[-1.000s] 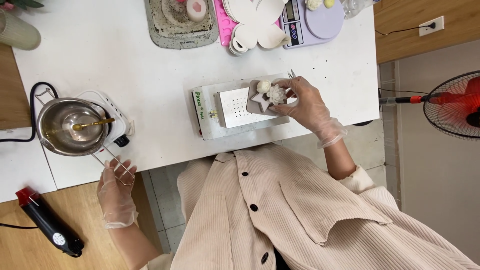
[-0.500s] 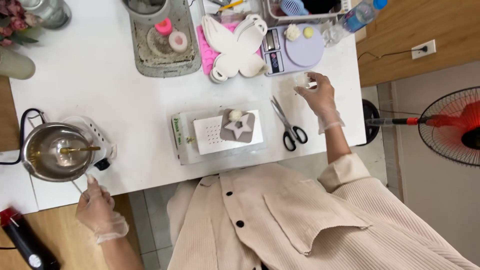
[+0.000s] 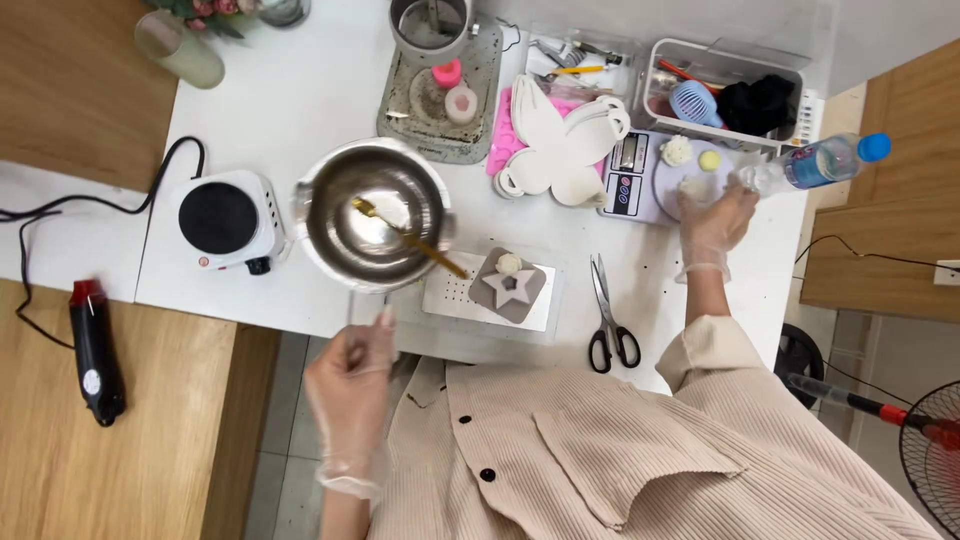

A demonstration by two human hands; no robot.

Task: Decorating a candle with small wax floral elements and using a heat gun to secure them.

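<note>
**A:** What are the fingers doing?

**B:** The gloved left hand [image 3: 352,385] pinches the thin handle of a steel pot [image 3: 372,213], fingers closed round it, holding the pot just off the near edge of the white tabletop [image 3: 280,100], likely so it stays level. A gold spoon [image 3: 408,237] leans inside.

**A:** And the other hand?

**B:** The gloved right hand [image 3: 712,218] lies near the table's right edge, fingers loosely curled on a small pale piece at the kitchen scale [image 3: 650,175]; how firmly it grips I cannot tell.

**A:** What lies around them?

**B:** Between the hands, a star-shaped mould [image 3: 510,285] on a white tray; scissors [image 3: 610,320] just right of it. A hotplate [image 3: 222,220] sits left of the pot, a water bottle [image 3: 815,162] at the right edge.
</note>
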